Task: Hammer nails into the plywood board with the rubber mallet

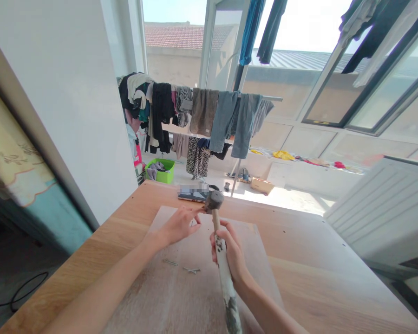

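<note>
A wooden table (pixel 310 260) supports a pale board (pixel 181 297); above it is a hammer (pixel 224 265), handle clamped in the right hand (pixel 231 248). The left hand (pixel 178 225), thumb and fingers apart, is beside the hammer's head; contact cannot be determined. Nails (pixel 194 270) lie on the board.

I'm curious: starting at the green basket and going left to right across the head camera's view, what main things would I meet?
Green basket → crossed metal pieces → hammer in the right hand → cardboard box → white ribbed panel.
</note>
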`<state>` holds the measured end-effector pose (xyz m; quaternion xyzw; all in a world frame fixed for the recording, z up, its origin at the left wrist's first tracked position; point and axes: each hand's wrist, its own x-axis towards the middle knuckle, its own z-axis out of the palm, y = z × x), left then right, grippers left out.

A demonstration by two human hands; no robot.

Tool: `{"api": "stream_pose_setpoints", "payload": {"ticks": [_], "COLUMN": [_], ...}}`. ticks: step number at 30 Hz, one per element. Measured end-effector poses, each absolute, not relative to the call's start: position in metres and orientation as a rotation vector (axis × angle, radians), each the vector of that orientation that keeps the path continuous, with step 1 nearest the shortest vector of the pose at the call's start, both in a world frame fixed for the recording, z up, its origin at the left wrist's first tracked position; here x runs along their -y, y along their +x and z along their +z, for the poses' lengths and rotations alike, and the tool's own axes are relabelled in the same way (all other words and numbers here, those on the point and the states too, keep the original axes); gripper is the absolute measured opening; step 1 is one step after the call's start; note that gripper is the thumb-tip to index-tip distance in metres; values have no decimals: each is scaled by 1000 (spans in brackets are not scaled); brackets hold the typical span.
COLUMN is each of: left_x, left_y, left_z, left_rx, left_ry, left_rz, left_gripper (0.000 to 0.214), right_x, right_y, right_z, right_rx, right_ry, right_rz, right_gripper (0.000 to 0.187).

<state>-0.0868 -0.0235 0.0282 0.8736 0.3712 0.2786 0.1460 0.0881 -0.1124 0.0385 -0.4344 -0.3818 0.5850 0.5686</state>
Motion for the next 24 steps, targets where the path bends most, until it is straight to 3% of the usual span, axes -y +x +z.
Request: {"api": "stream_pose_setpoints", "payload": {"ticks": [13,24], "left_x": [24,24], "left_y": [-84,-88], "left_z": [29,26], "left_rx": [-1007,-1023], "left_ry": [2447,2403], "left_rz": [852,816], "left_gripper": [62,73], "right_x": [132,133], "right_y": [102,101], "right_z": [14,17], "right_rx": [1041,1036], "right_ry": [-1023,-1048], "right_rz": [1496,1525], "right_gripper": [56,52]}}
